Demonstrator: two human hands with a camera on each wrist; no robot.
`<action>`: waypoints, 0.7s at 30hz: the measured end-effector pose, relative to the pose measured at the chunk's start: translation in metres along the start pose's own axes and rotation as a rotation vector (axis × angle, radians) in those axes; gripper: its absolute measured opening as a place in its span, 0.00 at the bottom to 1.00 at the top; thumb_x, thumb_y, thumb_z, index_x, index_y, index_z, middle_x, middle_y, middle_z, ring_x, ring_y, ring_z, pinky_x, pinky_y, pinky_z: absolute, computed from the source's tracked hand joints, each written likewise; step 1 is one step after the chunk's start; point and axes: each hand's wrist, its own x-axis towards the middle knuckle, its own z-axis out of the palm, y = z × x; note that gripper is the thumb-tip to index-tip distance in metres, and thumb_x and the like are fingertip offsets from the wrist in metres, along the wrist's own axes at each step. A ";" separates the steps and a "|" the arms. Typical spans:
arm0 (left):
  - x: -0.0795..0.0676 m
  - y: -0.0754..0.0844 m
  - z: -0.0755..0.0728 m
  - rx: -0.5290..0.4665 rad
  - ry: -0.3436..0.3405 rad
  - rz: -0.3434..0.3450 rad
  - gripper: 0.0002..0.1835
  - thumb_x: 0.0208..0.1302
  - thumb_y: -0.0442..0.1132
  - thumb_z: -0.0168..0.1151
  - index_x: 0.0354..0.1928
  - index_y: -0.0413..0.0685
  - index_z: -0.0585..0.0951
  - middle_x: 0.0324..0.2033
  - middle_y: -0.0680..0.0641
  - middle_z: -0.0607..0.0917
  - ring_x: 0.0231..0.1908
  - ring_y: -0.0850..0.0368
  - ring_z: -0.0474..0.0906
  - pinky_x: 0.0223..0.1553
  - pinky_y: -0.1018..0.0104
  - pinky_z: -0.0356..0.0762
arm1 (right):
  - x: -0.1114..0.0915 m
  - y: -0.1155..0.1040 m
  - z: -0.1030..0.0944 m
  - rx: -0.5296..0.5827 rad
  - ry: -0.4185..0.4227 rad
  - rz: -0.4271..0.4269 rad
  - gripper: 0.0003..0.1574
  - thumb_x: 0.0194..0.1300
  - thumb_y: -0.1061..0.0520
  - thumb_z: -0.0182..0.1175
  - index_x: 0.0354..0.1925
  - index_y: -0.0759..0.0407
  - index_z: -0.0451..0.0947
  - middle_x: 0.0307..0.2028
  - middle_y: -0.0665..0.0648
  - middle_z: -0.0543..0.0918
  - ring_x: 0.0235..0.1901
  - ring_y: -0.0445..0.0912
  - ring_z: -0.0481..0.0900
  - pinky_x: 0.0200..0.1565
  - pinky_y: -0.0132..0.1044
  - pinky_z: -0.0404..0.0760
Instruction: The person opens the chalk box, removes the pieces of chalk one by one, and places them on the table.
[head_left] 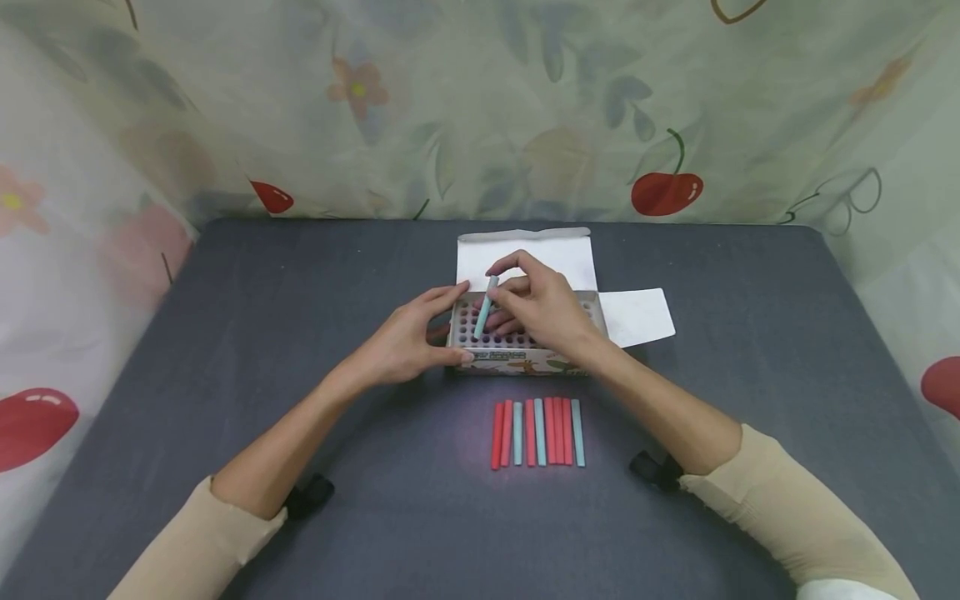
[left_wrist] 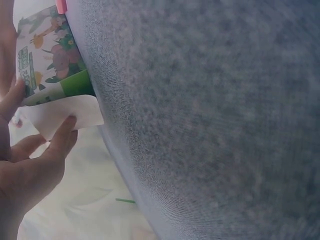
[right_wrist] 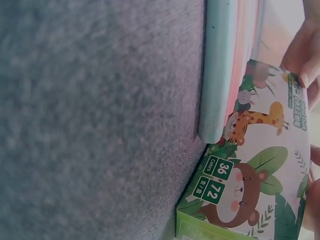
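Observation:
An open chalk box (head_left: 517, 362) with a holed insert stands on the table, animal pictures on its front. My right hand (head_left: 551, 308) is above the insert and pinches a light blue chalk stick (head_left: 486, 308), tilted, its lower end over the left holes. My left hand (head_left: 412, 337) grips the box's left end, thumb at the front edge and index finger at the back corner. In the left wrist view, its fingers touch a white side flap (left_wrist: 75, 112). Nearer the front lies a row of red chalk sticks (head_left: 550, 431) and light blue chalk sticks (head_left: 577, 433).
The box's white lid (head_left: 573, 258) is folded back behind it, and another white flap (head_left: 637, 317) sticks out to the right. A dark cloth covers the table (head_left: 420, 533). Patterned curtains (head_left: 465, 108) hang at the back and sides.

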 end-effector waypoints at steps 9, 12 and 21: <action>0.000 0.001 0.001 0.006 0.000 0.002 0.50 0.59 0.37 0.74 0.79 0.53 0.54 0.74 0.42 0.57 0.69 0.46 0.65 0.63 0.57 0.75 | -0.009 -0.006 -0.002 0.075 -0.011 0.016 0.20 0.69 0.60 0.64 0.56 0.63 0.71 0.35 0.62 0.87 0.30 0.56 0.87 0.33 0.48 0.89; 0.000 0.001 0.002 -0.001 -0.001 0.014 0.50 0.59 0.36 0.74 0.79 0.52 0.54 0.74 0.42 0.57 0.69 0.46 0.64 0.63 0.57 0.75 | -0.015 -0.008 -0.002 0.086 -0.018 0.039 0.20 0.68 0.62 0.64 0.55 0.63 0.72 0.36 0.62 0.87 0.30 0.56 0.88 0.33 0.48 0.90; -0.001 0.001 0.001 -0.005 0.000 0.033 0.51 0.59 0.36 0.74 0.79 0.52 0.54 0.74 0.41 0.57 0.69 0.45 0.63 0.62 0.57 0.75 | -0.035 -0.014 0.004 0.067 -0.064 0.084 0.19 0.66 0.64 0.66 0.54 0.63 0.77 0.36 0.62 0.86 0.29 0.56 0.87 0.34 0.55 0.89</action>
